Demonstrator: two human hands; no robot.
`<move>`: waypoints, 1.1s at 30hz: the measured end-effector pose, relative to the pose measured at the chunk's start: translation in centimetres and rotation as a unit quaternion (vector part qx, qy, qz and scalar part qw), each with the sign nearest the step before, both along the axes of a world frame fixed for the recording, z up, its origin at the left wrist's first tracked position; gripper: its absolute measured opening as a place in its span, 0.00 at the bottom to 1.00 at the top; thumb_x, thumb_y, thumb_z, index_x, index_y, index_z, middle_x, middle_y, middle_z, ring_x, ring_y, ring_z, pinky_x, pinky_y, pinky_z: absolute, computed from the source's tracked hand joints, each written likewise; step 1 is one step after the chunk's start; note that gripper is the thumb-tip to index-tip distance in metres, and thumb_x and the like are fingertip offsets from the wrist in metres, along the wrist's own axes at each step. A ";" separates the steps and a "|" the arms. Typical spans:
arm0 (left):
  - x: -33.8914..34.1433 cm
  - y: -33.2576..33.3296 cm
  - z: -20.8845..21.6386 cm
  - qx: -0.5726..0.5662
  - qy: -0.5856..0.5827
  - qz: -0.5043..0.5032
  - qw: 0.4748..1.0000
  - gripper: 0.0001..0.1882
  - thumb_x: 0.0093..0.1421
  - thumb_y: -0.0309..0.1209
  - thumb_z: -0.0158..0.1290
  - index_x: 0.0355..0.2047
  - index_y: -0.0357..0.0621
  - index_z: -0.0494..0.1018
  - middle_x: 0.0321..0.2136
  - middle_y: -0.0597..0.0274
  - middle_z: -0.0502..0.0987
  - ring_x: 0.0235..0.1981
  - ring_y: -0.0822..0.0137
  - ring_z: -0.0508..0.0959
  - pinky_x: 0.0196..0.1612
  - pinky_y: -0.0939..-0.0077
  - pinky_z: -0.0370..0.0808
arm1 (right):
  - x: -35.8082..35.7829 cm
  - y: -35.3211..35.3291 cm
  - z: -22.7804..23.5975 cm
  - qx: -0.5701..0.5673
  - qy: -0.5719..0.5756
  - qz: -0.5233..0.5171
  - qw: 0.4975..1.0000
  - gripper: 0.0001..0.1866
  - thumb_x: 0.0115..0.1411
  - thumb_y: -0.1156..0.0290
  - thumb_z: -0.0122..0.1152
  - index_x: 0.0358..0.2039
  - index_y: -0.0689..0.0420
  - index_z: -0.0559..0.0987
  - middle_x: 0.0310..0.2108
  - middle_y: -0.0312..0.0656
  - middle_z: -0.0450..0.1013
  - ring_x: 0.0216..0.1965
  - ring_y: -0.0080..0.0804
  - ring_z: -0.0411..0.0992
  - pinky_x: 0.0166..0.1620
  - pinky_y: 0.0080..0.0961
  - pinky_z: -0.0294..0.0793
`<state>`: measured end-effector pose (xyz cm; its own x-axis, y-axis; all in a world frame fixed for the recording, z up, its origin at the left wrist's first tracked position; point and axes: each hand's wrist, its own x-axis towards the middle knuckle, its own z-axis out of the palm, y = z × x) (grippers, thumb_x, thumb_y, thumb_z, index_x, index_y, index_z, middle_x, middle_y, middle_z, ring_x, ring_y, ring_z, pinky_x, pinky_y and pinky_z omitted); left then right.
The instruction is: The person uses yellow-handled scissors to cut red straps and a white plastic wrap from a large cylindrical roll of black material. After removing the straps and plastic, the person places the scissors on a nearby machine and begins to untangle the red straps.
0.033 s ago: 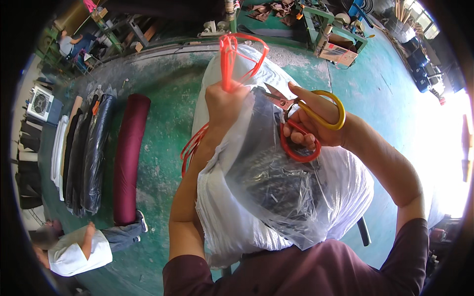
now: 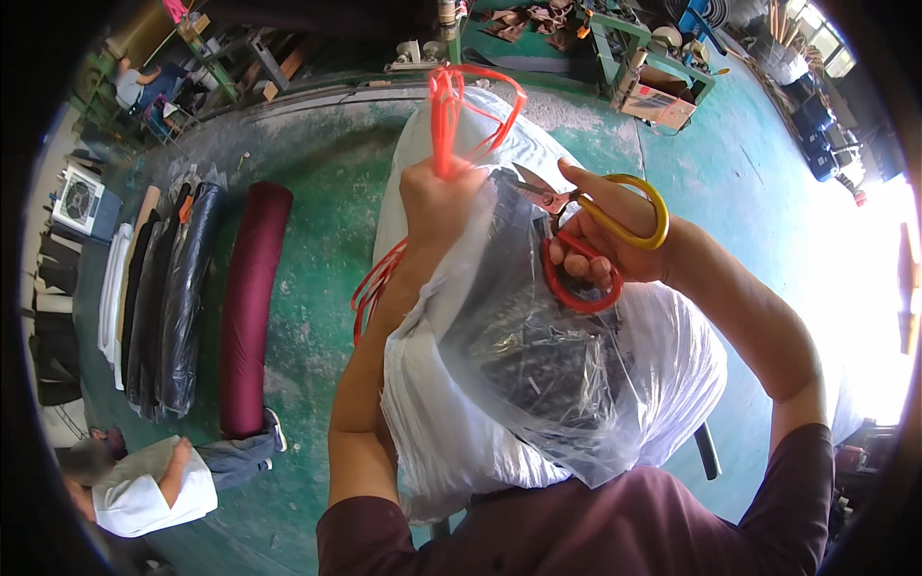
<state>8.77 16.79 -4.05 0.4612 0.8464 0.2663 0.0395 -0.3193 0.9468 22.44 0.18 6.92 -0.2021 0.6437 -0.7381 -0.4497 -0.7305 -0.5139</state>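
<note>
My left hand is closed around a bunch of red plastic twine, whose loops stand up above the fist. More of the twine hangs beside my left forearm. In my right hand is a pair of scissors with one yellow and one red handle; the blades are apart and point toward the left hand. Below both hands lies a large bulky bundle in a white woven sack. Clear plastic film covers dark contents at the sack's opening; what they are I cannot make out.
On the green floor at left lie a maroon fabric roll and several dark and white rolls. A person in a white top is at lower left, another sits far left. A green workbench and a cardboard box stand ahead.
</note>
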 end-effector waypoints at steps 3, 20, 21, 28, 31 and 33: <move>0.2 -0.5 0.3 0.028 -0.026 -0.003 0.999 0.07 0.46 0.25 0.61 0.18 0.35 0.75 0.15 0.66 0.74 0.19 0.78 0.71 0.24 0.78 0.68 | 1.4 1.1 -1.4 -0.025 0.026 0.011 0.999 0.45 0.57 0.28 0.33 0.33 0.67 0.69 0.23 0.43 0.69 0.14 0.22 0.60 0.18 0.15 0.62; 0.0 -1.4 0.4 0.089 -0.039 -0.009 0.995 0.06 0.48 0.23 0.62 0.20 0.35 0.76 0.15 0.68 0.74 0.19 0.80 0.69 0.23 0.80 0.67 | 2.0 4.7 -4.7 0.023 0.031 -0.067 0.997 0.43 0.55 0.28 0.41 0.34 0.66 0.69 0.25 0.48 0.71 0.16 0.23 0.66 0.17 0.14 0.67; 0.1 -1.4 0.2 0.089 -0.039 -0.007 0.995 0.06 0.48 0.23 0.62 0.20 0.35 0.76 0.15 0.68 0.74 0.19 0.80 0.69 0.23 0.80 0.67 | 2.1 4.9 -4.9 0.012 0.034 -0.066 0.997 0.43 0.55 0.28 0.41 0.34 0.65 0.69 0.25 0.48 0.71 0.16 0.23 0.66 0.17 0.14 0.67; 0.2 -1.1 -0.2 0.071 -0.026 -0.001 0.997 0.06 0.49 0.23 0.62 0.20 0.35 0.76 0.16 0.69 0.74 0.20 0.80 0.69 0.24 0.80 0.67 | 1.1 5.7 -4.6 0.006 0.033 -0.096 0.995 0.39 0.56 0.29 0.41 0.33 0.61 0.69 0.22 0.44 0.68 0.14 0.22 0.64 0.15 0.15 0.64; 0.0 -1.0 0.0 0.074 -0.027 0.015 0.997 0.06 0.49 0.23 0.62 0.20 0.35 0.76 0.16 0.70 0.74 0.20 0.80 0.69 0.24 0.80 0.67 | 0.7 6.8 -5.7 0.027 0.005 -0.149 0.988 0.37 0.57 0.31 0.43 0.32 0.61 0.67 0.19 0.42 0.66 0.13 0.24 0.62 0.15 0.19 0.63; 0.3 -1.2 0.7 0.075 -0.037 0.013 0.996 0.06 0.49 0.23 0.61 0.20 0.35 0.76 0.16 0.70 0.73 0.20 0.80 0.69 0.24 0.80 0.67 | 0.9 7.0 -6.5 0.053 -0.003 -0.162 0.985 0.36 0.57 0.32 0.44 0.31 0.61 0.66 0.18 0.42 0.65 0.13 0.25 0.62 0.15 0.21 0.63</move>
<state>9.07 15.58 -3.37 0.4137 0.8058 0.4237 -0.0190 -0.4577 0.8889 23.36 7.17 0.44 0.0309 0.7474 -0.6636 -0.6469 -0.4912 -0.5833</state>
